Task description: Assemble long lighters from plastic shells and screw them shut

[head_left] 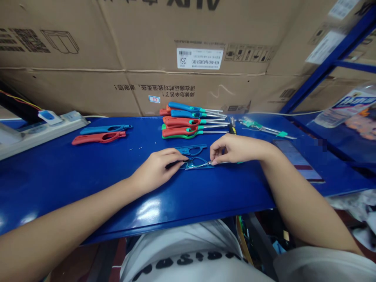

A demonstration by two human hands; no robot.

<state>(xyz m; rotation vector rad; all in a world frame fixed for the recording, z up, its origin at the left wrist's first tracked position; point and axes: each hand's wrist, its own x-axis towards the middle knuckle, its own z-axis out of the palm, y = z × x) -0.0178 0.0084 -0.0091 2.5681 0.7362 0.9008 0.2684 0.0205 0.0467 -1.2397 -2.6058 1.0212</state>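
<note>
A blue lighter half-shell (pixel 196 163) lies on the blue table (pixel 88 172) between my hands. My left hand (pixel 160 164) pinches its near-left end, fingers closed around it. My right hand (pixel 232 150) pinches the thin metal tube end at the shell's right side, fingers pressed together. A second blue shell half (pixel 190 149) lies just behind them, untouched.
A pile of finished long-nosed lighters (pixel 188 121) in red, blue and green sits behind. Red (pixel 99 138) and blue (pixel 105 129) empty shells lie at the left. Metal tubes with green tips (pixel 264 127), a phone (pixel 298 160), a power strip (pixel 44 125) and cardboard boxes (pixel 176 58) surround the table.
</note>
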